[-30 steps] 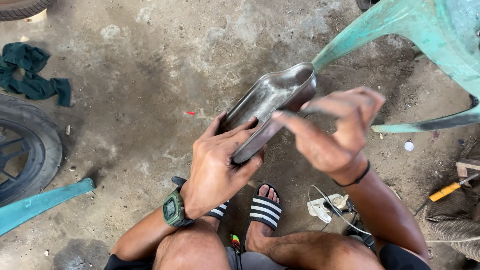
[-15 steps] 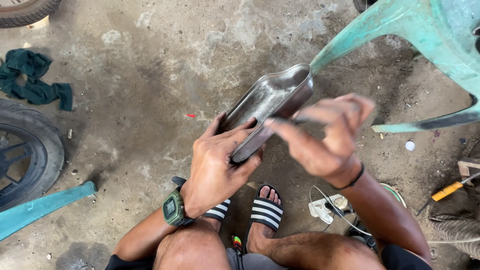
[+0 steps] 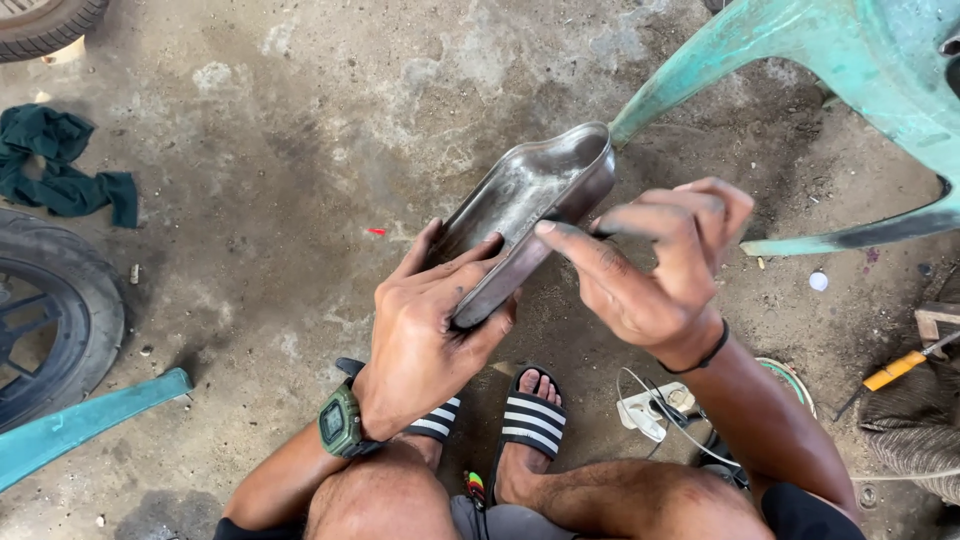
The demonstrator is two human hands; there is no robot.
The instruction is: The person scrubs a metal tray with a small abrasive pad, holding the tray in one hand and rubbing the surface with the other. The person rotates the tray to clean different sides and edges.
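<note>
At the centre of the frame, the left hand (image 3: 425, 330) wraps its fingers around the lower end of a grey metal cover (image 3: 525, 205). The right hand (image 3: 655, 265), fingers loosely spread, touches its rim with the forefinger.

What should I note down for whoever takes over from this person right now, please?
Left hand: grips the near end of the long metal cover, hollow side up, above the concrete floor.
Right hand: open, fingers spread, thumb tip at the cover's right edge; whether it presses is unclear.
Nearby: white rag and orange-handled tool to the right.
Done and left: the cover looks dull and smudged; nothing shows finished work.
</note>
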